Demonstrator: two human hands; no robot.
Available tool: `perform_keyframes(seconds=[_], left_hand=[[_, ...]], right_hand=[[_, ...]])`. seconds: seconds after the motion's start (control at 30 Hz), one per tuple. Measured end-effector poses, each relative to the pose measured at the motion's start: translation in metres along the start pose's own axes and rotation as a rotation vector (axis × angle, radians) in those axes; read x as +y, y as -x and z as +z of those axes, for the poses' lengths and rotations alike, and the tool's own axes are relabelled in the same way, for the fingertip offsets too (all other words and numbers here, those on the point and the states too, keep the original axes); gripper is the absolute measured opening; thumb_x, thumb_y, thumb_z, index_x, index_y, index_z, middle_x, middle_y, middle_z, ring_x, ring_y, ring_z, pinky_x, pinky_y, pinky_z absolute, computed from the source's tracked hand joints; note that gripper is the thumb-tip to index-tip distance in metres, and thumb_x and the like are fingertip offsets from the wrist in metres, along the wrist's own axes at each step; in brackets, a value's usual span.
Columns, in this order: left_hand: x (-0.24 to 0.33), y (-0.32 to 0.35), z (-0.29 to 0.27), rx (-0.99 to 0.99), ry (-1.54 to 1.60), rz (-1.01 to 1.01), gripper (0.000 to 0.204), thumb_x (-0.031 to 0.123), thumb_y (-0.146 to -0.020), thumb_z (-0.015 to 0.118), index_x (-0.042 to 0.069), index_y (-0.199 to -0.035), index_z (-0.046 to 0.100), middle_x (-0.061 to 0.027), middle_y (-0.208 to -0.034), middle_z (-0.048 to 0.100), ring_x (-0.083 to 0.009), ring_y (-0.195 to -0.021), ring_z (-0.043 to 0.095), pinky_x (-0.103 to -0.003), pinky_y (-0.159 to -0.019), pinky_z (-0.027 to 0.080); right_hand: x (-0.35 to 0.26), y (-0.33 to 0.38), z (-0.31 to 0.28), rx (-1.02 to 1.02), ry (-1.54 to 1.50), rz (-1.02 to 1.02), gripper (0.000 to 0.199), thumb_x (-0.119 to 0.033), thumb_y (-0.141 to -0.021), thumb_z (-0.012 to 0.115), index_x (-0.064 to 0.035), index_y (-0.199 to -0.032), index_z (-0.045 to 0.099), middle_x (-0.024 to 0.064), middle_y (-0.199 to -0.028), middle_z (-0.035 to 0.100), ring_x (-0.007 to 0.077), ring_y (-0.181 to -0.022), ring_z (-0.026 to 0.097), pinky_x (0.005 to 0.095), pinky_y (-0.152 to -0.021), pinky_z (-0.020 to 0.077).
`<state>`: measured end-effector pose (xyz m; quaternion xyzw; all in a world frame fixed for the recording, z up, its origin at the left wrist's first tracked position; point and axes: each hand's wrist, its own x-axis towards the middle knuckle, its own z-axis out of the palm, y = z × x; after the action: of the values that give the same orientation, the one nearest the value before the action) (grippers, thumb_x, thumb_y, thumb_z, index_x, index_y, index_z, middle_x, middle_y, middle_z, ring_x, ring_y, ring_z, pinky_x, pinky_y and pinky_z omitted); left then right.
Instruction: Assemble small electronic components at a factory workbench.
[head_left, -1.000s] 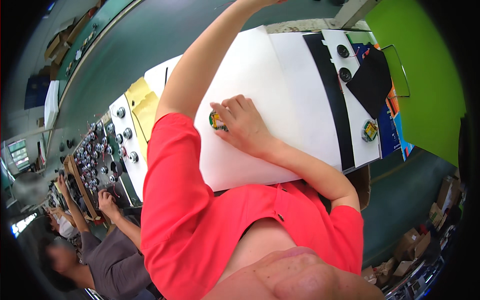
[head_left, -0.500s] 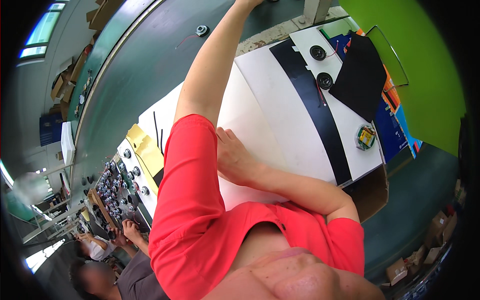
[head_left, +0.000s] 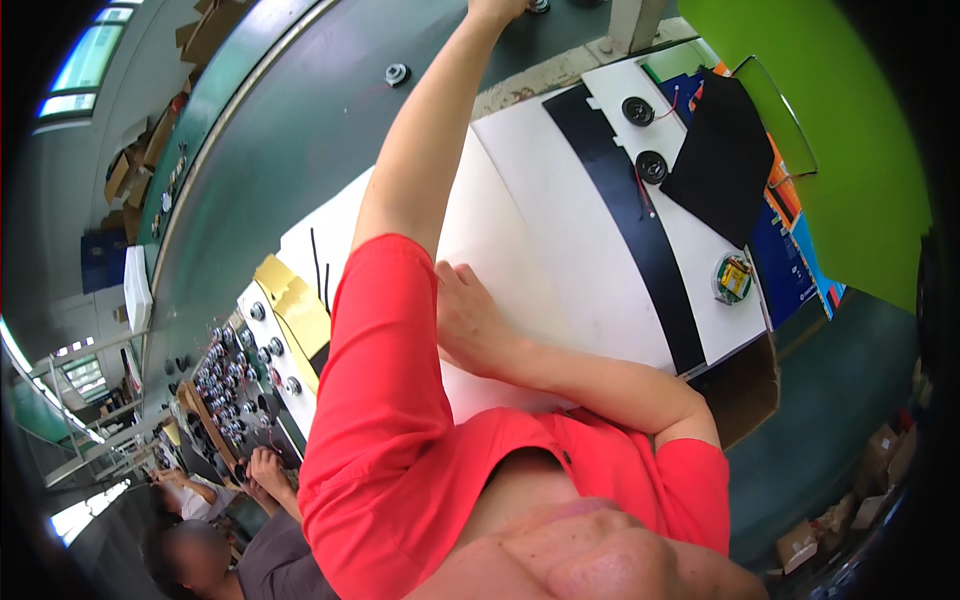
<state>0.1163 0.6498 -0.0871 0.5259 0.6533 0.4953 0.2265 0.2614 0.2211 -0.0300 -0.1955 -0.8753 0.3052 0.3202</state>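
My left arm stretches to the far side, and my left hand (head_left: 497,9) is at the top edge over the green surface. Its fingers are cut off there, so their grip cannot be made out. Right beside it is a small round silver speaker (head_left: 540,5), partly out of view. My right hand (head_left: 470,318) lies on a large white sheet (head_left: 550,260) with nothing visible in it; its fingers are stretched and partly covered by my left arm. Another round speaker (head_left: 397,75) sits on the green surface (head_left: 310,110), left of my left forearm.
At right are two black speakers (head_left: 651,167) with red wires, a black sheet (head_left: 722,160), a round circuit assembly (head_left: 733,279), and a green panel (head_left: 830,130). Yellow paper (head_left: 288,300) and several speakers (head_left: 225,375) lie at left, near a co-worker's hands (head_left: 268,470).
The speaker left of my forearm appears slightly lower and to the left, and its red wire no longer shows. My left hand shows a little more. The co-worker's hands are closer together.
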Motion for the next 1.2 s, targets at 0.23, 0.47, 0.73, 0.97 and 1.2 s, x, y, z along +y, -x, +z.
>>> perform_keyframes(seconds=[0.23,0.47,0.73,0.97,1.2], left_hand=[[0.107,0.048,-0.014,0.011,-0.322,0.099,0.036,0.020,-0.080,0.073,-0.004,-0.104,0.062,-0.0237,-0.095,0.071,-0.0359,-0.090,0.070,-0.046,-0.078,0.055],[0.114,0.207,-0.209,-0.294,-0.387,0.063,0.030,0.018,-0.092,0.065,0.000,-0.116,0.064,-0.0179,-0.093,0.070,-0.0263,-0.087,0.067,-0.038,-0.080,0.054],[0.112,0.399,-0.299,-0.518,0.357,-0.641,0.061,0.053,-0.105,0.047,0.000,-0.132,0.060,-0.0179,-0.113,0.067,-0.0234,-0.092,0.073,-0.033,-0.076,0.063],[0.113,0.445,-0.294,-0.326,0.695,-0.562,0.048,0.037,-0.111,0.040,-0.001,-0.138,0.052,-0.0156,-0.115,0.066,-0.0232,-0.094,0.073,-0.032,-0.083,0.063],[0.104,0.467,-0.291,-0.203,0.746,-0.433,0.045,0.030,-0.112,0.039,0.000,-0.144,0.048,-0.0152,-0.128,0.060,-0.0224,-0.118,0.062,-0.038,-0.099,0.057]], right_hand=[[0.020,-0.005,-0.002,-0.010,-0.036,0.067,0.070,-0.010,-0.074,0.075,0.0020,-0.137,0.047,0.0162,-0.112,0.055,0.0353,-0.107,0.050,0.0453,-0.092,0.0439],[0.020,-0.017,-0.013,0.033,-0.195,0.152,0.083,-0.011,-0.074,0.082,0.0028,-0.145,0.041,0.0161,-0.114,0.059,0.0346,-0.108,0.051,0.0437,-0.097,0.0459],[-0.004,-0.015,-0.020,0.058,-0.319,0.014,0.088,-0.004,-0.076,0.082,-0.0039,-0.152,0.038,0.0117,-0.121,0.063,0.0263,-0.112,0.056,0.0376,-0.095,0.0501],[-0.019,-0.011,-0.022,0.113,-0.251,0.089,0.056,-0.003,-0.080,0.080,-0.0028,-0.131,0.056,0.0124,-0.121,0.061,0.0248,-0.106,0.059,0.0348,-0.084,0.0522],[-0.048,-0.007,-0.003,0.074,-0.379,0.432,0.010,-0.006,-0.093,0.070,0.0008,-0.099,0.067,0.0067,-0.083,0.067,0.0115,-0.071,0.062,0.0265,-0.065,0.0506]])
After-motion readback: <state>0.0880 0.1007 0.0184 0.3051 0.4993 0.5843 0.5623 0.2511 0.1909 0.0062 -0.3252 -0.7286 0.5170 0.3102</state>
